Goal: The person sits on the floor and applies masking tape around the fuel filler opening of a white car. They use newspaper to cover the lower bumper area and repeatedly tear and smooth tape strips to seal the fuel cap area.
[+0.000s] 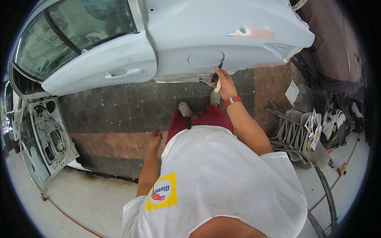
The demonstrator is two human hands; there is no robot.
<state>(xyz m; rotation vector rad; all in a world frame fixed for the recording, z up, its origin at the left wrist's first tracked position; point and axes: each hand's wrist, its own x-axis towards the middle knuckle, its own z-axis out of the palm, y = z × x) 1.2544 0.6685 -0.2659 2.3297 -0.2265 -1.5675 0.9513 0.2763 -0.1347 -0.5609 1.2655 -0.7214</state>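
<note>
My right hand point(226, 82) is closed on a slim black tool point(216, 73), its thin dark tip reaching up to the right edge of the round fuel flap point(204, 58). A pale beige strip point(217, 85) also shows in that hand, below the tool; I cannot make out what it is. The flap is flush in the light grey rear panel point(190, 23) of a car. My left hand point(156, 139) hangs low at my left side, apart from the car, its fingers loosely bent and nothing visible in them.
A car door point(119, 59) with a handle is left of the panel. A stripped door point(49, 135) stands at far left. Stacked metal chairs point(291, 137) and papers are at right, beside a brown covered shape point(331, 43). A ribbed dark mat point(119, 107) covers the floor.
</note>
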